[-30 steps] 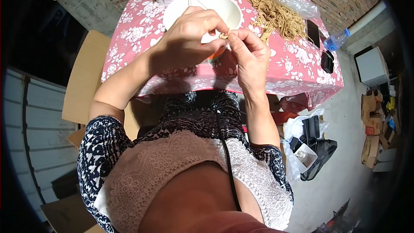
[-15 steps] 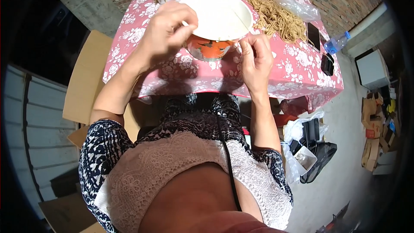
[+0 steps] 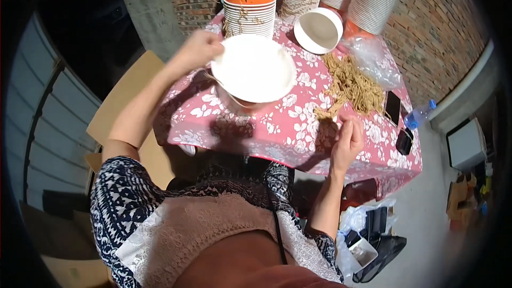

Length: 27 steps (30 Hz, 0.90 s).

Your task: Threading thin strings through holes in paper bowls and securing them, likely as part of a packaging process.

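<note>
My left hand (image 3: 198, 50) is closed on the rim of a paper bucket (image 3: 255, 69), white inside, tilted with its mouth toward me and blurred by motion. A thin twine cord (image 3: 226, 92) hangs from the bucket's left side, below my hand. Apart from the bucket, my right hand (image 3: 349, 141) hovers over the table's right front, its fingers curled together; whether anything is between them is hidden. Beyond it lies a loose heap of tan twine cords (image 3: 353, 88). Another white-lined bucket (image 3: 319, 31) lies tipped behind the heap.
A nested stack of orange buckets with twine handles (image 3: 249, 18) stands at the back left; more tall stacks (image 3: 373, 2) rise behind. A clear plastic bag (image 3: 376, 61), a phone (image 3: 392, 108), a black case (image 3: 405, 141) and a water bottle (image 3: 418, 116) line the right side of the flowered tablecloth (image 3: 277, 122).
The bucket has swung left with my left hand, away from my right hand. My right hand has let go of the bucket's right side and moved right. The view now takes in more of the table's back.
</note>
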Available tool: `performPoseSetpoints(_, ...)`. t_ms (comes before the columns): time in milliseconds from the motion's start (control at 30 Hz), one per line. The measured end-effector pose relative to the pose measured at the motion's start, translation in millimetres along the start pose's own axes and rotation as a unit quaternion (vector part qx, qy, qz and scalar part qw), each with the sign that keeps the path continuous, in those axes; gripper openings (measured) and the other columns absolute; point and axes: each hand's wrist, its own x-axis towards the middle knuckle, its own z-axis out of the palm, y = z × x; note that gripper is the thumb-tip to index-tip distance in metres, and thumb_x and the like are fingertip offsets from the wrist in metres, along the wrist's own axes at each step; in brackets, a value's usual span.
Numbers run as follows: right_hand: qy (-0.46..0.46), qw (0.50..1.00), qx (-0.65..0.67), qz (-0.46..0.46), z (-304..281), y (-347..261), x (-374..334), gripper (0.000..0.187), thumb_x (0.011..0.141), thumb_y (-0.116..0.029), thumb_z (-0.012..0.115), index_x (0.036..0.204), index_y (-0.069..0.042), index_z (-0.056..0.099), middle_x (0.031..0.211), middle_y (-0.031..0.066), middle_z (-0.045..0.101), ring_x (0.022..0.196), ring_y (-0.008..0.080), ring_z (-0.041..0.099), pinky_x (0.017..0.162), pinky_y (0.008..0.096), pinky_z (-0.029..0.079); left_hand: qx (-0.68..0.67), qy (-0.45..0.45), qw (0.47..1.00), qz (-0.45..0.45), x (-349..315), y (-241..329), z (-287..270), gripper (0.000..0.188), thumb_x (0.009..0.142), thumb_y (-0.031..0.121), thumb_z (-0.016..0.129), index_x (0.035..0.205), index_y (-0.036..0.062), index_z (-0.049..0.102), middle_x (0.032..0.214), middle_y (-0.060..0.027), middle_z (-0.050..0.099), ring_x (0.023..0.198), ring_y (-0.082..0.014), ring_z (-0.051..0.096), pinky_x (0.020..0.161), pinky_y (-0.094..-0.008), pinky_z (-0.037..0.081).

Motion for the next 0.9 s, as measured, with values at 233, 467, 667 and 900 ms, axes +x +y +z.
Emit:
performPoseSetpoints(233, -0.004, 0.995, -0.101, 0.004, -17, 29, 3, 0.018, 0.095, -0.003, 0.050, 0.083, 0.007, 0.060, 0.084, 0.0110, 0.061, 0.078, 0.0200, 0.058, 0.071, 0.0319, 0.046, 0.441, 0.109, 0.891, 0.005, 80, 11, -116, 0.023, 0.074, 0.020, 0.066, 0.079, -0.0028, 0.067, 0.081, -0.0248, 0.067, 0.079, -0.0400, 0.067, 0.072, -0.0469, 0.053)
performPoseSetpoints(467, 0.008, 0.989, -0.144, -0.033, -9, 19, -1, 0.012, 0.091, 0.003, 0.053, 0.082, 0.006, 0.060, 0.076, 0.0107, 0.056, 0.068, 0.0212, 0.055, 0.064, 0.0318, 0.044, 0.653, 0.147, 0.720, 0.182, 235, 34, -128, 0.011, 0.071, 0.017, 0.065, 0.070, 0.0102, 0.073, 0.068, -0.0135, 0.068, 0.059, -0.0287, 0.066, 0.049, -0.0419, 0.051)
performPoseSetpoints(667, -0.003, 0.984, -0.163, -0.071, -5, 14, 0, 0.016, 0.094, 0.000, 0.053, 0.082, 0.005, 0.062, 0.079, 0.0101, 0.060, 0.067, 0.0191, 0.056, 0.062, 0.0308, 0.043, 0.695, 0.151, 0.638, 0.295, 310, 82, -49, 0.006, 0.069, 0.019, 0.068, 0.067, 0.0158, 0.072, 0.067, -0.0052, 0.068, 0.064, -0.0234, 0.069, 0.049, -0.0393, 0.052)
performPoseSetpoints(900, 0.003, 0.983, -0.182, -0.034, -4, 8, -2, 0.015, 0.093, 0.000, 0.053, 0.083, 0.006, 0.062, 0.080, 0.0106, 0.060, 0.070, 0.0210, 0.057, 0.065, 0.0316, 0.044, 0.772, 0.161, 0.558, 0.260, 296, 125, 13, 0.012, 0.072, 0.016, 0.069, 0.080, 0.0143, 0.077, 0.072, -0.0038, 0.070, 0.066, -0.0262, 0.069, 0.044, -0.0554, 0.051)
